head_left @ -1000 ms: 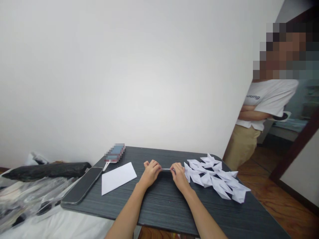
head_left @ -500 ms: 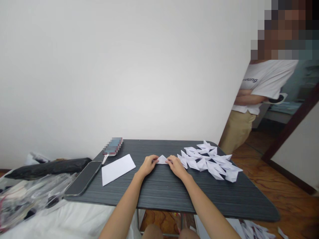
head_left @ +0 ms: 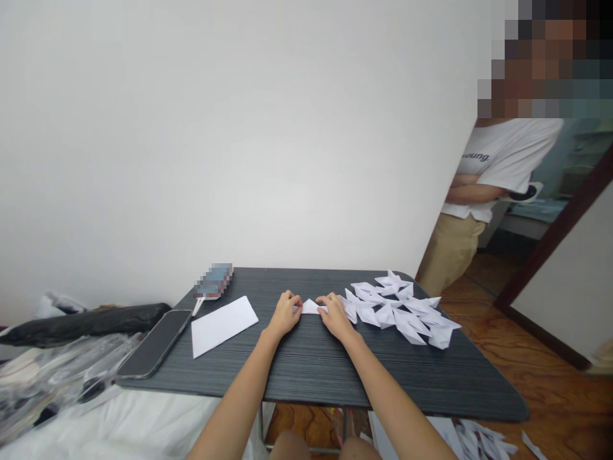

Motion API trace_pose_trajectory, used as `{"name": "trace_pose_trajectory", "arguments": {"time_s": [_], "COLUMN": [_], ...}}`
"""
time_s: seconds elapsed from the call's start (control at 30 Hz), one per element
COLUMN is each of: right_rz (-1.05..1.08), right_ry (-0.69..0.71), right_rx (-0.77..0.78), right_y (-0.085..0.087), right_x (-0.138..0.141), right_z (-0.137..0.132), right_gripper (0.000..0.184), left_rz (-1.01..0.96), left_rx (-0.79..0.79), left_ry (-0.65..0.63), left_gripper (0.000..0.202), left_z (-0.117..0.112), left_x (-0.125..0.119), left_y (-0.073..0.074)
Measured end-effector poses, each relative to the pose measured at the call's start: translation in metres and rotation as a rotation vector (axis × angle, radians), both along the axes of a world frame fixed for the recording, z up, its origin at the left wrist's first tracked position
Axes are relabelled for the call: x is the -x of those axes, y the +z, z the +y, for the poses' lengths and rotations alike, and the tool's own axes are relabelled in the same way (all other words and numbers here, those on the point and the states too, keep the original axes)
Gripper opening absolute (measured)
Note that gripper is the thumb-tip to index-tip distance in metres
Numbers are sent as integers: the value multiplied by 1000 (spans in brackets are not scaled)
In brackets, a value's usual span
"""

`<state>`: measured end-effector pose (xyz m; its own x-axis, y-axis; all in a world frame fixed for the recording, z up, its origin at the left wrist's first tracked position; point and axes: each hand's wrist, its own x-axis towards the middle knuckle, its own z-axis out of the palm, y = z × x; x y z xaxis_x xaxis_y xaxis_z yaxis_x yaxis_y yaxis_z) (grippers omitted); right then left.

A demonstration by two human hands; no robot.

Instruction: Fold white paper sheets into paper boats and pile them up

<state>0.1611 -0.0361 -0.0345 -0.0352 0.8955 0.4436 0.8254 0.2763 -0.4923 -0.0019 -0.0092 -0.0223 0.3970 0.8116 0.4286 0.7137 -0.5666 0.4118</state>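
A small piece of folded white paper point(head_left: 311, 307), peaked like a triangle, lies on the dark table between my two hands. My left hand point(head_left: 287, 313) has its fingers closed on the paper's left end. At the right end, my right hand point(head_left: 334, 314) grips the paper with thumb and bent fingers; the part under the fingers is hidden. Just right of my right hand sit several folded paper boats point(head_left: 387, 313), crowded together. Left of my left hand lies a stack of flat white paper point(head_left: 224, 326).
A phone point(head_left: 156, 344) lies at the table's left edge, with a blurred-out device point(head_left: 214, 281) behind it. The dark table point(head_left: 325, 377) stands against a white wall point(head_left: 287, 128). A person point(head_left: 472, 191) with folded arms stands beyond the right corner. Paper pieces point(head_left: 483, 441) lie below.
My fingers have lifted and spread slightly along the folded paper's ends, and the paper looks lower and flatter. The whole view has shifted a little.
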Motion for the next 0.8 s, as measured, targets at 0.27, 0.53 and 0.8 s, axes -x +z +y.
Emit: {"name": "trace_pose_trajectory", "arguments": {"time_s": [0.27, 0.53, 0.8], "right_rz": [-202, -206, 12], "right_ry": [49, -50, 0], "right_rx": [-56, -121, -102], "right_y": [6, 0, -2], "right_x": [20, 4, 7], "right_z": [-17, -37, -10], "right_gripper": [30, 20, 20], "left_rz": [101, 5, -160], "left_rx": [-29, -39, -4], "left_ry": [-120, 98, 87], "left_gripper": [28, 27, 20], "left_z": [-10, -9, 4], "left_x": [-7, 3, 6], "left_y": [-1, -14, -15]}}
